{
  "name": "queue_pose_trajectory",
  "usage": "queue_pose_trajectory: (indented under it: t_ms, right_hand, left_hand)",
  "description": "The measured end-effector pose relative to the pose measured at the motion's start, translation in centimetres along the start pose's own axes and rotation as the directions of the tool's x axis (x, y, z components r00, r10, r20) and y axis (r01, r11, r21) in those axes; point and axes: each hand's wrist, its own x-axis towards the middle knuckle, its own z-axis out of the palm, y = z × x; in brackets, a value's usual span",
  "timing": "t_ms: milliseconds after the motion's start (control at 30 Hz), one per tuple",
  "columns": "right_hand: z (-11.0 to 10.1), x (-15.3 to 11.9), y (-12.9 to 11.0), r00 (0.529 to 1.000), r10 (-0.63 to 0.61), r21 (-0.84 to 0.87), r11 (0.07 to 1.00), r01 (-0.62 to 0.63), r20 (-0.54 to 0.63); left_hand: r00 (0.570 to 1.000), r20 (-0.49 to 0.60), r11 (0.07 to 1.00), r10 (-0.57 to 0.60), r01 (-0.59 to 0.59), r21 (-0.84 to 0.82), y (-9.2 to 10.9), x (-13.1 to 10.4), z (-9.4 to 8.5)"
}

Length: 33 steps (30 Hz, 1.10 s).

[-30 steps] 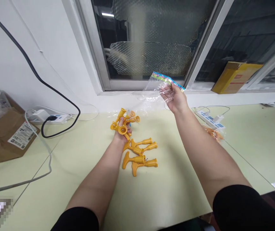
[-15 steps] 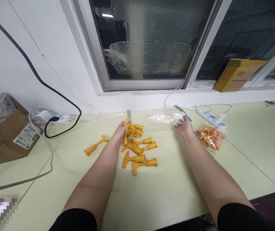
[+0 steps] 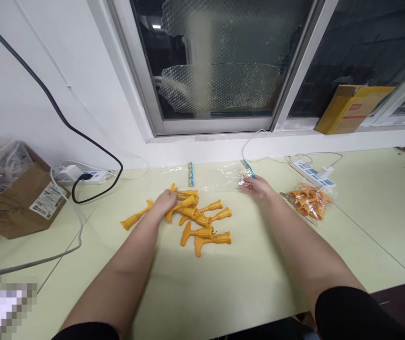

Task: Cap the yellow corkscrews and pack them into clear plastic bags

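Observation:
My left hand [image 3: 165, 203] is closed on yellow T-handled plastic pieces [image 3: 186, 202] with hollow flared ends, at the back left of a pile. How many it grips is hidden by the hand. Others of the same kind [image 3: 202, 232] lie loose on the table just below, and a single one [image 3: 133, 220] rests left of my wrist. My right hand [image 3: 259, 186] pinches a clear plastic bag [image 3: 220, 177] near its colourful printed strip [image 3: 248, 169]. Another clear bag with a printed strip [image 3: 190, 174] lies flat behind the pile.
On the right lies a clear bag packed with orange-yellow pieces [image 3: 310, 202]. Power strips [image 3: 312, 173] with cables sit along the wall. An opened cardboard box [image 3: 21, 208] stands at the left, and a yellow carton [image 3: 354, 109] leans on the window sill.
My left hand has moved left and toward me, lowering the yellow pieces onto the pile. My right hand has shifted left with the bag, uncovering the printed strip behind the pile.

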Motion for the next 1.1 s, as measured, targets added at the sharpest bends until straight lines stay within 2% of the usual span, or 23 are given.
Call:
queue_pose_trajectory:
  t_ms: [167,400,533,667,733,800,867,900,933,967,1033,1100]
  right_hand:
    - [0.2,-1.3,-0.5,0.998,-0.035,0.138,0.99,0.026,0.06]
    - [0.5,-2.7,-2.6,0.984,-0.066,0.275,0.961,0.018,0.166]
    - [1.1,-3.2,-3.5,0.97,-0.08,0.28,0.96,0.012,0.23]
    - [1.6,-3.7,-3.4,0.956,-0.093,0.243,0.97,0.024,0.277]
    - [1.8,-4.0,-3.2,0.935,-0.098,0.193,0.981,0.032,0.341]
    - [1.9,-4.3,-3.0,0.898,-0.096,0.149,0.988,0.034,0.429]
    - [2.1,-4.5,-3.1,0.861,-0.097,0.135,0.99,0.033,0.499]
    - [2.3,-4.7,-3.1,0.848,-0.102,0.137,0.99,0.035,0.52]
    - [2.5,-4.8,-3.3,0.838,-0.108,0.141,0.989,0.038,0.535]
    - [2.7,-4.9,-3.4,0.829,-0.115,0.144,0.989,0.041,0.548]
    - [3.2,-5.2,-3.5,0.807,-0.114,0.134,0.99,0.045,0.579]
    - [3.7,-5.5,-3.5,0.783,-0.105,0.103,0.993,0.052,0.613]
  left_hand:
    - [0.996,-0.066,0.972,0.053,-0.037,0.23,0.4,-1.1,0.0]
    - [0.991,-0.043,0.931,0.125,-0.102,0.35,0.2,-3.2,1.8]
    - [0.985,-0.033,0.899,0.171,-0.143,0.413,0.5,-3.8,2.8]
    - [0.984,-0.015,0.856,0.178,-0.147,0.495,0.8,-4.2,2.9]
    - [0.987,-0.006,0.836,0.161,-0.133,0.532,1.2,-4.1,2.6]
    - [0.976,0.006,0.816,0.217,-0.185,0.548,1.9,-3.9,2.0]
    - [0.924,0.037,0.81,0.381,-0.352,0.469,3.2,-3.5,1.3]
    - [0.889,0.045,0.819,0.456,-0.439,0.371,4.0,-3.4,0.9]
    - [0.872,0.048,0.843,0.487,-0.484,0.233,4.8,-3.3,0.6]
    - [0.889,0.061,0.886,0.454,-0.458,0.072,5.6,-3.2,0.4]
    - [0.94,0.173,0.944,0.296,-0.259,-0.205,6.9,-3.2,0.1]
    - [0.914,0.344,0.934,0.216,-0.09,-0.346,7.6,-3.3,0.2]
